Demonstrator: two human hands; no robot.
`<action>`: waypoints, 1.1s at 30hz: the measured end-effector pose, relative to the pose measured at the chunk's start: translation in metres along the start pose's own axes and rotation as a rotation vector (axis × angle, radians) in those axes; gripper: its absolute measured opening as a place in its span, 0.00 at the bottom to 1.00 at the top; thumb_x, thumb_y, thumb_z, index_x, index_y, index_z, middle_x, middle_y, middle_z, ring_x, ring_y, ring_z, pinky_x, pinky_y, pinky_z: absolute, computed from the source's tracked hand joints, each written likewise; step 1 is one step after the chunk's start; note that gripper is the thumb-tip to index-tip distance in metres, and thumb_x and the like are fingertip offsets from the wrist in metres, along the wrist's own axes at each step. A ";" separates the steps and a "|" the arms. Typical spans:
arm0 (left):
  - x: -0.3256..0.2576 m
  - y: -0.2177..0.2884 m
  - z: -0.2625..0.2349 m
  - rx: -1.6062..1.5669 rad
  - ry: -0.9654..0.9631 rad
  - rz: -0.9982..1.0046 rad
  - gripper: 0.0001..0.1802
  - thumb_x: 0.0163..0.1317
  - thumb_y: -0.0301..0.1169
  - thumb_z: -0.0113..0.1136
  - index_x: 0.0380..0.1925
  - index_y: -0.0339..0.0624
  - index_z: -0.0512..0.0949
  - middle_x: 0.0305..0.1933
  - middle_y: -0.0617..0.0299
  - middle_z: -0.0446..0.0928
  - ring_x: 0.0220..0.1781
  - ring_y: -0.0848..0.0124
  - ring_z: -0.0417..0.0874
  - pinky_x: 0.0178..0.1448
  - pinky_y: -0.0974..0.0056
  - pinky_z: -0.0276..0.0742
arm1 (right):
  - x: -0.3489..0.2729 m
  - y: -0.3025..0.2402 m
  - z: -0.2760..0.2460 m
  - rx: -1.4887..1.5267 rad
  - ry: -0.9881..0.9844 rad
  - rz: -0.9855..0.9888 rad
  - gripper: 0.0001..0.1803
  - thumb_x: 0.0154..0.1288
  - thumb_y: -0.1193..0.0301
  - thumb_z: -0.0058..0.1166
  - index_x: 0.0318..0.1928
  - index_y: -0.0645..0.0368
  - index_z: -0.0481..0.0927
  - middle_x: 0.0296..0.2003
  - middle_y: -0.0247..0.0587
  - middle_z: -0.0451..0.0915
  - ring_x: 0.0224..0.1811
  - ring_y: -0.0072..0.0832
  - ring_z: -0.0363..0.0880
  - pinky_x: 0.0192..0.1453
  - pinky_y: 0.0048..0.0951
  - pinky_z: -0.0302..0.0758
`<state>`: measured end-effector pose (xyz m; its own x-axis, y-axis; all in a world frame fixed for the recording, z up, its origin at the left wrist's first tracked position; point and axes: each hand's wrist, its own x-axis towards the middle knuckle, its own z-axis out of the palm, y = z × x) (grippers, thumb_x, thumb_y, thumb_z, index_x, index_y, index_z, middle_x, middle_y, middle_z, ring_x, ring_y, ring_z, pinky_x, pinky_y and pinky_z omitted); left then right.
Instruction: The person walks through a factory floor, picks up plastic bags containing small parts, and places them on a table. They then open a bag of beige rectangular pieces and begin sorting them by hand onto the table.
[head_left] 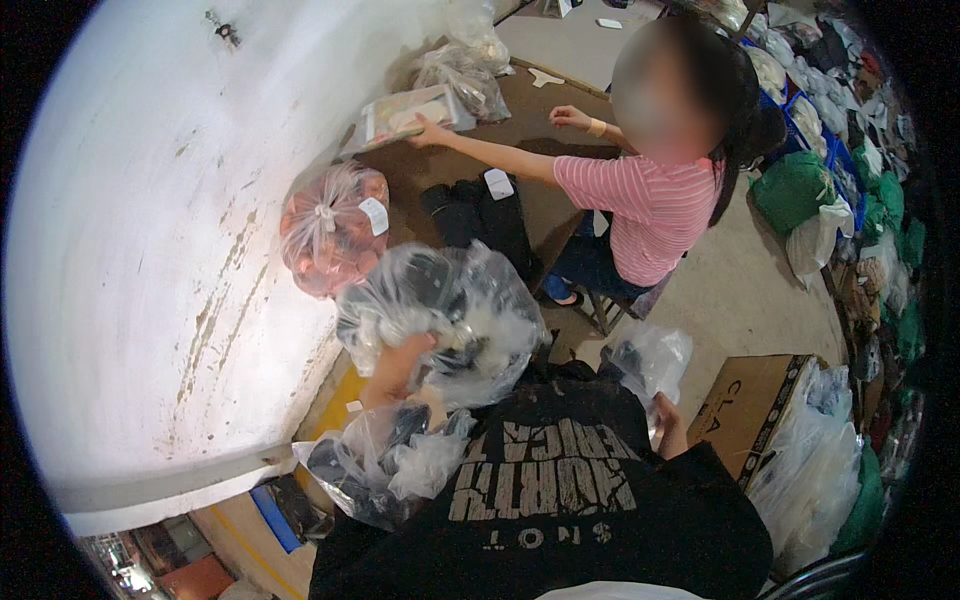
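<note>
My left hand [398, 368] is closed on a large clear plastic bag [490, 285] with dark and whitish contents. Its fingertips are partly lost among the folds. A smaller clear bag with something dark inside [385, 465] hangs around my left wrist and forearm. At my right side, my right hand [672, 428] grips another clear plastic bag [652, 360], which looks whitish. Beyond the large bag, a tied clear bag of pink items [335, 230] with a white tag leans against the wall. Black bundles [485, 215] with a white tag lie beside it.
A seated person in a pink striped shirt [645, 215] reaches left, touching a flat clear package [415, 115] on a brown surface. A white wall [170, 220] borders my left. At right stand a cardboard box [745, 405], plastic bags [810, 460] and piled green sacks [790, 190].
</note>
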<state>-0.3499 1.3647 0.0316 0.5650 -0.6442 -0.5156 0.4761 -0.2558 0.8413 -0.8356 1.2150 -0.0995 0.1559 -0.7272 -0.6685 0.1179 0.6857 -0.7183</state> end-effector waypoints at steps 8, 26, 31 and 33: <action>0.059 -0.016 -0.004 -0.163 0.109 0.100 0.29 0.58 0.22 0.68 0.60 0.39 0.73 0.55 0.59 0.80 0.55 0.65 0.82 0.62 0.59 0.77 | 0.046 0.058 -0.037 -0.147 -0.192 -0.015 0.17 0.78 0.56 0.47 0.32 0.50 0.73 0.22 0.26 0.64 0.21 0.18 0.60 0.29 0.24 0.56; 0.052 0.030 0.004 -0.155 0.408 0.394 0.33 0.57 0.20 0.71 0.63 0.37 0.70 0.55 0.59 0.79 0.53 0.67 0.81 0.58 0.62 0.78 | 0.063 -0.028 -0.026 -0.544 -0.045 -0.068 0.18 0.69 0.62 0.54 0.47 0.67 0.82 0.43 0.43 0.82 0.47 0.31 0.77 0.58 0.35 0.71; 0.036 0.062 0.004 -0.195 0.440 0.577 0.38 0.55 0.16 0.71 0.66 0.35 0.68 0.58 0.57 0.77 0.57 0.65 0.80 0.62 0.61 0.76 | 0.068 -0.022 -0.037 -0.724 -0.129 -0.345 0.23 0.75 0.59 0.44 0.52 0.69 0.79 0.48 0.48 0.83 0.53 0.34 0.78 0.64 0.36 0.69; 0.031 0.078 0.001 -0.187 0.461 0.630 0.39 0.55 0.15 0.71 0.68 0.35 0.67 0.60 0.56 0.77 0.59 0.64 0.79 0.65 0.60 0.74 | 0.063 -0.017 -0.041 -0.761 -0.111 -0.344 0.24 0.75 0.59 0.43 0.52 0.69 0.79 0.48 0.47 0.83 0.54 0.34 0.79 0.65 0.36 0.69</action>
<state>-0.2959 1.3242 0.0817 0.9671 -0.2545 -0.0020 0.0569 0.2086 0.9763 -0.8680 1.1563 -0.1370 0.3326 -0.8568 -0.3941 -0.5101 0.1880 -0.8393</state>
